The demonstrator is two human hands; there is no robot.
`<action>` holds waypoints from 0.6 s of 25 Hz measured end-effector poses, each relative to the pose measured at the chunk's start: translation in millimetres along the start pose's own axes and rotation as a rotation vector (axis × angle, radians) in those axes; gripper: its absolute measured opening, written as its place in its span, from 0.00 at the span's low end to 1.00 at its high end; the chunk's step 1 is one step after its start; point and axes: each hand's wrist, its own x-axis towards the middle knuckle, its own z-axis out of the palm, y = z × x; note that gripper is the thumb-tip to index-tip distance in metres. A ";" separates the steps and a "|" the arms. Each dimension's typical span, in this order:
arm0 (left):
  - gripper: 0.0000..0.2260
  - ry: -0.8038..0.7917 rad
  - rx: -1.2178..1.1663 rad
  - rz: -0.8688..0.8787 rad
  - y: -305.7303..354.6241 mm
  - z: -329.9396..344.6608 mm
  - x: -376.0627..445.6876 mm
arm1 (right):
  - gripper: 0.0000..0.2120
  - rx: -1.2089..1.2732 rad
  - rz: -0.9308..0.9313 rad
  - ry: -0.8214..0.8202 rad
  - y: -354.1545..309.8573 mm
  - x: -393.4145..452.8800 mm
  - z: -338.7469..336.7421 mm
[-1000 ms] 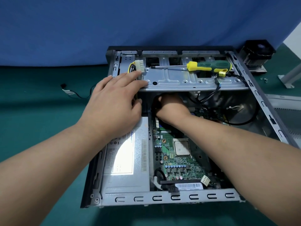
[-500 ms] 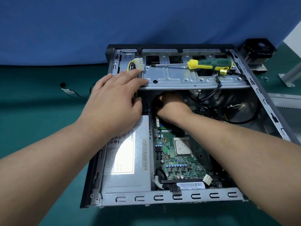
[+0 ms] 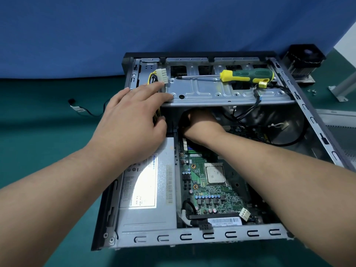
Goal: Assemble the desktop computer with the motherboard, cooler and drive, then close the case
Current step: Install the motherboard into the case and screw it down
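Little is changing since a second ago: left hand (image 3: 133,120) is still lying flat-fingered on the drive bracket (image 3: 221,93); right hand (image 3: 200,125) is still reaching beneath it, fingers hidden; cabling unfinished.

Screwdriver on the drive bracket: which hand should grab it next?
Left, probably. The left hand lies open on the drive bracket where the screwdriver lies, while the right hand is reaching under that bracket, fingers hidden.

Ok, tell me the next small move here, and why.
Probably keep the left hand steadying the grey metal drive bracket while the right hand, reaching beneath it with fingers hidden, finishes there. The green motherboard lies in the case, its silver processor bare; the black finned cooler waits outside.
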 end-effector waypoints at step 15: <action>0.26 0.000 -0.007 -0.004 -0.1 0.4 0.9 | 0.07 -0.039 -0.043 -0.024 2.9 1.4 -1.4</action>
